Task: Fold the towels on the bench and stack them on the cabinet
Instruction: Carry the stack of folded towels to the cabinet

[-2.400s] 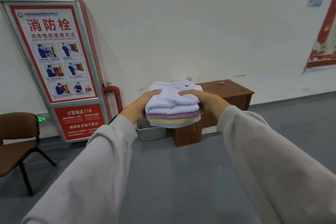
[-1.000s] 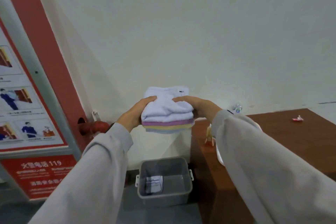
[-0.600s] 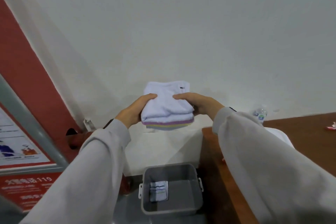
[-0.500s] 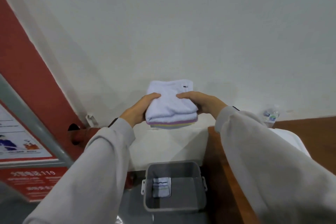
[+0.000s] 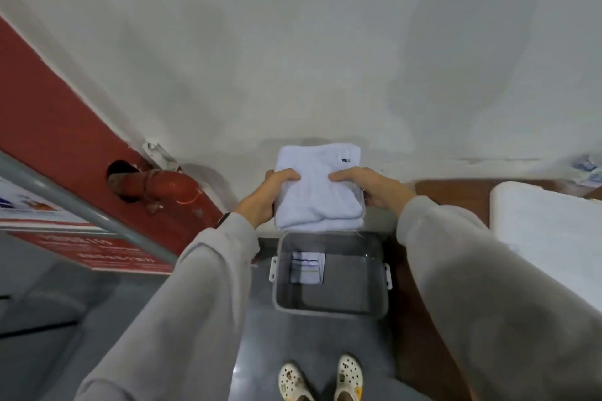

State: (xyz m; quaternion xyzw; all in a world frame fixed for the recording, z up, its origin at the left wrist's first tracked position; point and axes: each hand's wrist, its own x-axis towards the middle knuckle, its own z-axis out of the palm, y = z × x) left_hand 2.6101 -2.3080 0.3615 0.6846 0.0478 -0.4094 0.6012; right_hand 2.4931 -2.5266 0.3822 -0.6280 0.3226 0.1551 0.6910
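Folding judged done: towel stack [image 5: 317, 192] is gripped between left hand [image 5: 264, 195] and right hand [image 5: 374, 187], not yet placed on cabinet [image 5: 456, 194] to their right.

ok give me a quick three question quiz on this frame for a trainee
1. True or false: the left hand alone holds the stack of folded towels.
2. Which container stands on the floor beyond the shoes? A) wicker basket B) grey plastic bin C) cardboard box
3. Fill the gap: the pipe left of the hands is ___ in colour.
Key: 1 false, the right hand grips the stack too. 2 B. 3 red.
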